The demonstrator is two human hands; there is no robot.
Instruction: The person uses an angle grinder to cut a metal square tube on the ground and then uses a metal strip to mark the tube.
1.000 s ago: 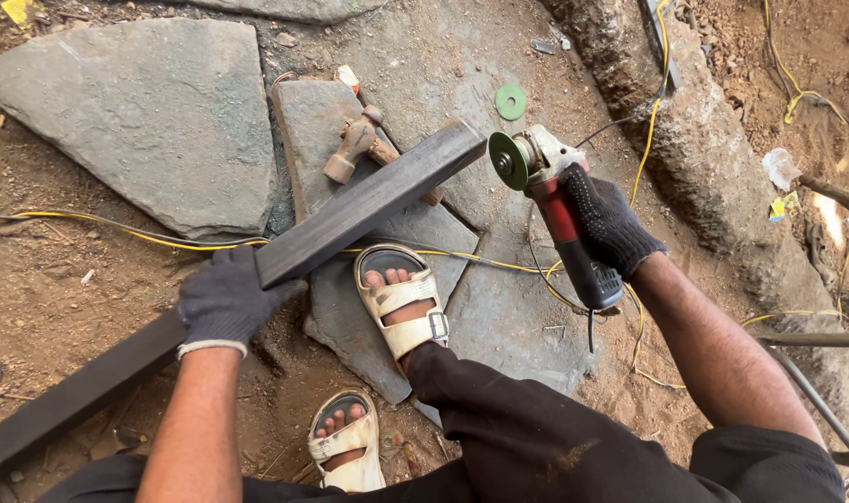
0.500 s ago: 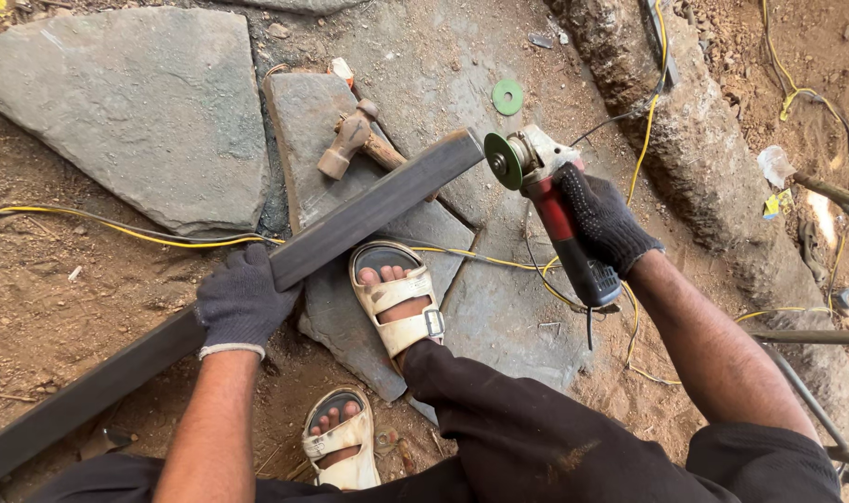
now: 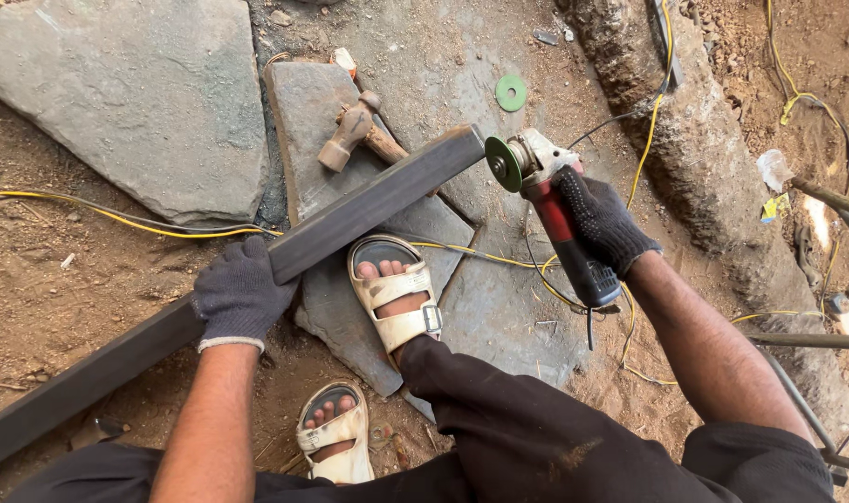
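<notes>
A long dark square steel tube [image 3: 369, 200] runs diagonally from the lower left up to the middle. My gloved left hand [image 3: 240, 293] grips it about halfway along. My gloved right hand [image 3: 603, 222] holds a red and grey angle grinder [image 3: 550, 200]. Its green disc [image 3: 502, 165] sits right beside the tube's upper end. My sandalled foot [image 3: 397, 293] rests on a flat stone slab [image 3: 317, 102] just under the tube.
A hammer [image 3: 355, 130] lies on the slab behind the tube. A spare green disc [image 3: 511, 92] lies on the ground beyond the grinder. Yellow cable [image 3: 117, 219] crosses the dirt at left. A big flat stone [image 3: 126, 93] fills the upper left. Metal rods [image 3: 830, 200] stick in from the right.
My left hand has slid up along the tube toward its middle. The grinder's disc has come closer to the tube's end.
</notes>
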